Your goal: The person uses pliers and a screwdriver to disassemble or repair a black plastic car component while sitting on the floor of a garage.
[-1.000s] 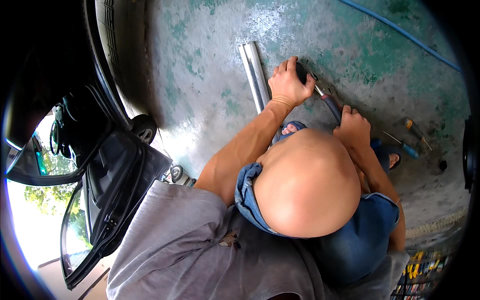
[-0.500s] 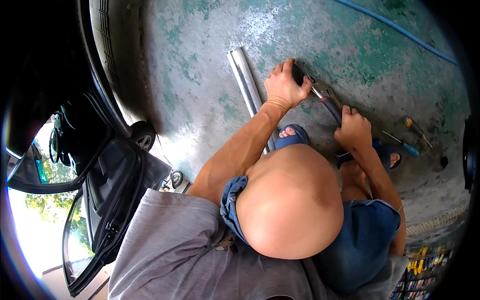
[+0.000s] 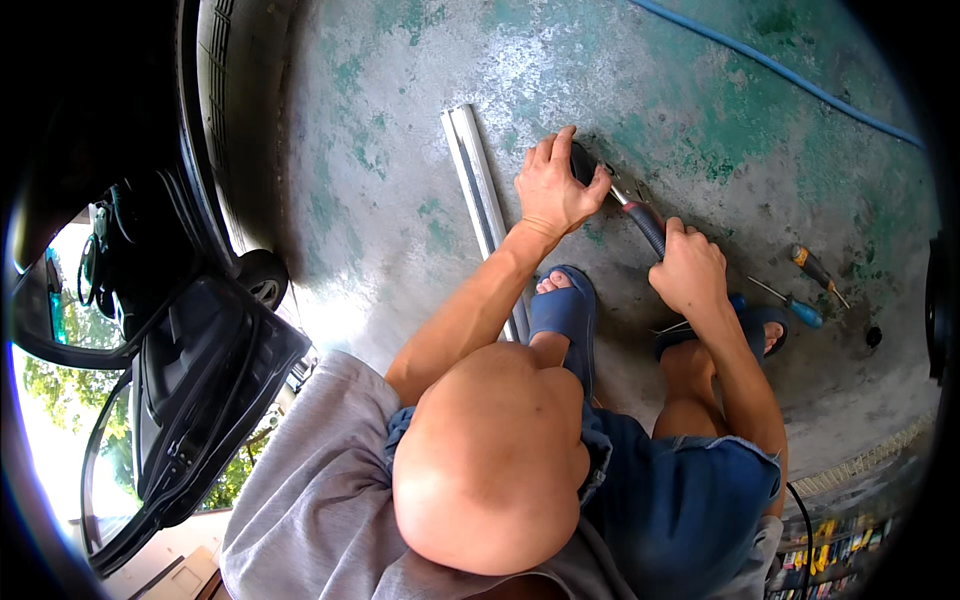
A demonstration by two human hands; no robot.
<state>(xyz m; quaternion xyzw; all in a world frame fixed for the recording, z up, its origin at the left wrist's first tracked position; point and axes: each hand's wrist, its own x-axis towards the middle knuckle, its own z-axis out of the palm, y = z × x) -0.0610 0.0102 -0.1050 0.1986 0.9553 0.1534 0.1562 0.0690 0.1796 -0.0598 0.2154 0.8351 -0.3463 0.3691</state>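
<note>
My right hand (image 3: 690, 268) is wrapped round the black-and-red grip of what looks like a mallet (image 3: 645, 225). Its metal shaft runs up and left to a rounded dark head. My left hand (image 3: 557, 188) curves round that head, thumb on the near side and fingers on the far side, partly covering it. Just past the shaft lies a metal tool, mostly hidden, whose kind I cannot make out. Left of my left forearm, a long silvery metal rail (image 3: 470, 160) rests on the floor, its near end passing behind the arm.
A yellow-and-black screwdriver (image 3: 818, 268) and a blue-handled screwdriver (image 3: 800, 312) lie on the worn green-grey floor to the right. A blue hose (image 3: 770, 62) crosses the far right. My blue sandal (image 3: 565, 310) stands beside the rail. At left is a car with an open door (image 3: 215, 370).
The view has shifted, and my left knee has swung left, uncovering more of the sandal. My left fingers look slightly more spread on the mallet's head; my right hand keeps its grip.
</note>
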